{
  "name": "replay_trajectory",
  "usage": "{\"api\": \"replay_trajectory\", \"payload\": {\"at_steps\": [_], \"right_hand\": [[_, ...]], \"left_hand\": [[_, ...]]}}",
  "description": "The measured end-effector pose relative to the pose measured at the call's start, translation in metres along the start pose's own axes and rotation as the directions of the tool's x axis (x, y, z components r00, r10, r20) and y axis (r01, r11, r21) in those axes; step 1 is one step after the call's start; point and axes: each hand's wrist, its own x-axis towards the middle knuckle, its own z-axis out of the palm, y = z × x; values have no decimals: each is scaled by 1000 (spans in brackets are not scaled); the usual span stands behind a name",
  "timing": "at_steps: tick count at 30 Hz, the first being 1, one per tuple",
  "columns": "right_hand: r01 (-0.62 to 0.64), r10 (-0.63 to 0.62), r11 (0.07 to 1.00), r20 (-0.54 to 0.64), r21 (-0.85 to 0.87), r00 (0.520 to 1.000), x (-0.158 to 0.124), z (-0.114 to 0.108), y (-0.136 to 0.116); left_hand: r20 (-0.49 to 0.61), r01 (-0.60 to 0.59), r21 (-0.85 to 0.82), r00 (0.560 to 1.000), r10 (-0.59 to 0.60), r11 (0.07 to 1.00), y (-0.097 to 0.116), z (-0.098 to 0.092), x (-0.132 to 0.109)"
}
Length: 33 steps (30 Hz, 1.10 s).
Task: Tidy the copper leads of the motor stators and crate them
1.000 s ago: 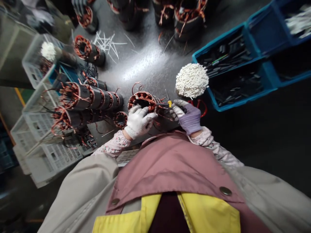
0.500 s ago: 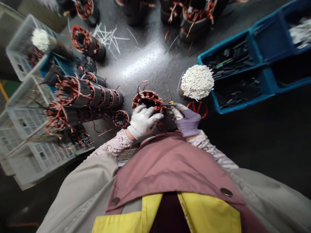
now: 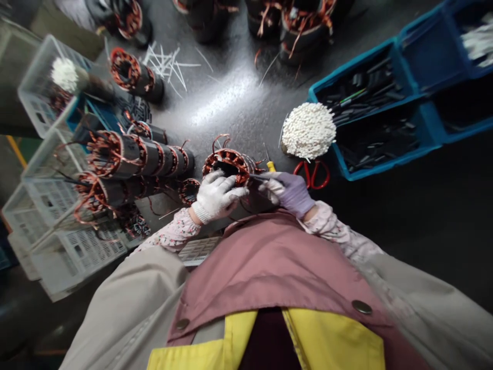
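A motor stator [image 3: 231, 163] with copper windings stands on the dark workbench [image 3: 231, 103] right in front of me. My left hand [image 3: 216, 195], in a white glove, grips its near rim with curled fingers. My right hand [image 3: 287, 191], in a purple glove, pinches a thin dark tool [image 3: 259, 177] whose tip points at the stator's windings. A small yellow-tipped piece [image 3: 271, 166] shows just above my right fingers. Loose copper wire ends stick up from the stator's top.
Several wound stators [image 3: 127, 154] lie stacked at the left beside white plastic crates [image 3: 61, 246]. A bundle of white sleeves [image 3: 308, 129] stands upright, with red-handled scissors [image 3: 314, 174] below it. Blue bins [image 3: 370, 118] of dark parts sit at the right. White ties [image 3: 169, 64] are scattered at the back.
My right hand has slid a little left and down with the tool, uncovering the red scissors. My left hand stays on the stator. The view has shifted slightly.
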Motion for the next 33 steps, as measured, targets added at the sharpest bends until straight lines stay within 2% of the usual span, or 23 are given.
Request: {"api": "replay_trajectory", "payload": {"at_steps": [1, 3, 5, 6, 8, 11, 14, 18, 22, 25, 26, 28, 30, 31, 33], "right_hand": [[-128, 135, 970, -19, 208, 991, 0, -1, 5], [-313, 338, 794, 50, 521, 940, 1, -5, 16], [-409, 378, 670, 190, 620, 906, 4, -6, 25], [-429, 357, 670, 244, 606, 902, 5, -6, 27], [-403, 303, 761, 270, 509, 914, 10, -4, 29], [-222, 176, 943, 194, 249, 965, 19, -2, 25], [-108, 103, 994, 173, 16, 979, 26, -2, 19], [-57, 118, 952, 189, -301, 975, 26, -3, 4], [48, 103, 788, 209, -613, 972, 30, -1, -14], [58, 132, 673, 197, -737, 971, 37, 3, -14], [43, 139, 681, 186, -731, 973, 38, 3, -11], [-22, 142, 792, 148, -611, 979, 39, 1, -1], [-120, 170, 927, 113, -356, 979, 35, -6, 9], [-170, 196, 962, 109, -213, 975, 32, -11, 12], [-257, 253, 966, 142, 11, 957, 27, -21, 15]], "left_hand": [[3, -19, 5, 1000, 19, 1000, -2, -2, -2], [7, -39, 19, 999, 39, 999, -6, -4, -5], [8, -34, 32, 999, 34, 999, -7, -5, -7], [7, -28, 35, 1000, 28, 999, -7, -5, -8], [8, -15, 34, 1000, 15, 999, -6, -6, -9], [-3, -19, 42, 1000, 19, 999, -5, -6, -9], [-67, -49, 59, 996, 53, 997, -3, -6, -7], [-108, -67, 52, 991, 72, 996, -2, -5, -7], [-28, -29, 20, 999, 30, 999, 0, -2, -10], [-56, -21, -34, 998, 19, 999, 1, 1, -11], [-83, -27, -56, 996, 22, 998, 1, 2, -10], [-116, -39, -100, 993, 27, 994, 1, 2, -10], [-102, -41, -119, 994, 28, 992, 1, 3, -9], [-82, -34, -123, 996, 24, 992, 1, 3, -10], [-28, -2, -133, 1000, -2, 991, 1, 4, -10]]}}
